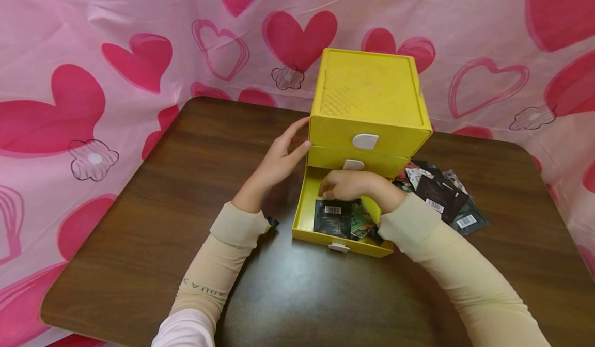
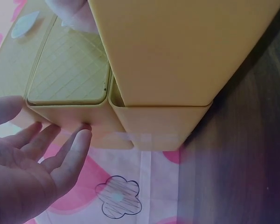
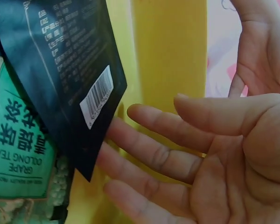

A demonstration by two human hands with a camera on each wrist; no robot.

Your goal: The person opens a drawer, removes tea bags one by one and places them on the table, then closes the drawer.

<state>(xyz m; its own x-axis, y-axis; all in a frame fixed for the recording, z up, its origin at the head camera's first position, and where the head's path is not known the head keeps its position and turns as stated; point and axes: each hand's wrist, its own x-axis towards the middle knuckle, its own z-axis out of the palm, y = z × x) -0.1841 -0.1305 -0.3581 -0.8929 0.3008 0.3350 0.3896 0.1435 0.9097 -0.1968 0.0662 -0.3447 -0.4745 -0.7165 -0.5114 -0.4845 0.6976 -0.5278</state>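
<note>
A yellow drawer box (image 1: 372,89) stands on the table with its bottom drawer (image 1: 304,213) pulled out. My left hand (image 1: 279,161) touches the left side of the box, fingers spread, as the left wrist view also shows. Inside the drawer, my right hand (image 1: 350,184) reaches in behind a black sachet (image 1: 325,225) with a barcode label. In the right wrist view, its loosely bent fingers (image 3: 149,154) are at the edge of that sachet, without pinching it. A green tea packet (image 3: 18,140) marked grape oolong tea lies beside the sachet.
A loose pile of dark sachets (image 1: 441,194) lies on the table to the right of the box. A small dark packet (image 1: 273,223) sits by my left sleeve. Pink heart-printed cloth (image 1: 139,6) hangs behind the brown table (image 1: 209,135).
</note>
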